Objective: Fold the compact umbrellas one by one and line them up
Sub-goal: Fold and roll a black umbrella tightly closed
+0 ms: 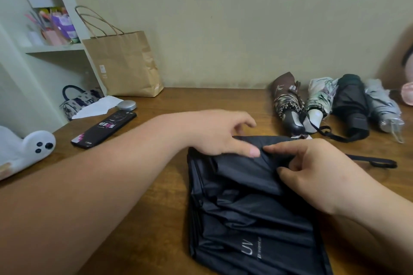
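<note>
Your right grip (317, 169) pinches a fold of the black umbrella (245, 207): the index fingertip rests on the cloth and the other fingers curl into the crease. Your left grip (223, 133) is relaxed, with its thumb flat on the same fold, almost tip to tip with your right index finger. Its fingers reach loosely past the far edge of the cloth and close on nothing that shows.

The black umbrella lies collapsed but loose on the bench (156, 185), under both grips. From there its canopy spreads toward you in rumpled pleats, with "UV" printed near the close end. A black strap (375, 162) lies on the wood just to the right of your right grip.

Beyond that grip, four folded umbrellas lie side by side near the wall — a brown umbrella (286, 100), a pale leaf-print umbrella (319, 100), a dark umbrella (350, 104) and a silver-grey umbrella (384, 109), handles pointing toward you.

To the left of your left grip lies a phone (105, 129), and past it a round silver case (127, 105) and a torn white sheet (98, 107). Further off that way stands a brown paper bag (125, 64) against the wall, beside a patterned handbag (78, 100) — and a white plush toy (26, 147) sits at the far left edge.
</note>
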A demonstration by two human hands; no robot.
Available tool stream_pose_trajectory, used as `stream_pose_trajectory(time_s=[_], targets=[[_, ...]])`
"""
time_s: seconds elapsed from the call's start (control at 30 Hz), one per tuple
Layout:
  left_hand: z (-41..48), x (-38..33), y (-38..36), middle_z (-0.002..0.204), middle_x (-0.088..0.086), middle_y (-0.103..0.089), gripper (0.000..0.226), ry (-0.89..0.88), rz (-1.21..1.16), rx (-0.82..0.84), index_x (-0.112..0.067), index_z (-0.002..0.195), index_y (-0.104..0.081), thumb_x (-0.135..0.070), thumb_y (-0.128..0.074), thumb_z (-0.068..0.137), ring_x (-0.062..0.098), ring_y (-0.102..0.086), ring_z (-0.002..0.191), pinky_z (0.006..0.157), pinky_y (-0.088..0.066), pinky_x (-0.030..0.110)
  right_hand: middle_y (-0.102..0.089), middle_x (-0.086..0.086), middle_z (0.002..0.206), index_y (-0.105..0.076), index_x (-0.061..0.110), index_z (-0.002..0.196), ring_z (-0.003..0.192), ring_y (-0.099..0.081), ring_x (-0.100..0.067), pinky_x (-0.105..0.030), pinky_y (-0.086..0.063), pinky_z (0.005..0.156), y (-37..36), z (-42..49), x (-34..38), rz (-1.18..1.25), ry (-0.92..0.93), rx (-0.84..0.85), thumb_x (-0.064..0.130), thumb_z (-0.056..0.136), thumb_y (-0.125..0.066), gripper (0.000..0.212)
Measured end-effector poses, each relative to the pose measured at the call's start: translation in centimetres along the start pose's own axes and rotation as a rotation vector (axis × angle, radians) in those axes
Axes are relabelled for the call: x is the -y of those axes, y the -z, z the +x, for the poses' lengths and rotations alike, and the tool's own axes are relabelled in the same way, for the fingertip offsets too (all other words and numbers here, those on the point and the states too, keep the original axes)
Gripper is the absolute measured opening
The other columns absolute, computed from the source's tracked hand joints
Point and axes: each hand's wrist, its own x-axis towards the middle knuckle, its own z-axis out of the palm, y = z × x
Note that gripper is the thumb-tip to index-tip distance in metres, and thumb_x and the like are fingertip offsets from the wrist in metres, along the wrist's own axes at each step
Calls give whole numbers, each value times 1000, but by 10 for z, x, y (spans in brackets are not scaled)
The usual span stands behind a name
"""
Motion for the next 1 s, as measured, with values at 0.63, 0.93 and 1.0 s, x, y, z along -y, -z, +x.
stream_pose_trajectory(time_s=[0.63, 0.93, 1.0], targets=[[3, 1, -35, 97, -8, -72, 48, -19, -30, 85, -25, 101, -66, -60, -84, 74, 13, -67, 91, 88, -54, 43, -67, 13, 102, -64, 42, 119, 101, -63, -16, -40, -55, 87, 49, 23, -54, -474, 77, 71, 35, 74, -68, 45], [-8, -22, -20, 93, -32, -69, 45, -10, -93, 33, -39, 95, -62, -46, -95, 65, -11, -64, 86, 72, -47, 10, -76, 7, 84, -79, 36, 98, 72, -72, -23, -41, -61, 70, 77, 6, -49, 71, 229, -53, 34, 67, -93, 34], [-11, -21, -22, 96, -30, -71, 47, -11, -156, 38, -36, 99, -65, -41, -97, 65, -8, -66, 88, 78, -52, 14, -75, 2, 80, -79, 34, 94, 67, -70, -29, -41, -60, 61, 80, 2, -44, 146, 248, -84, 37, 63, -94, 35]])
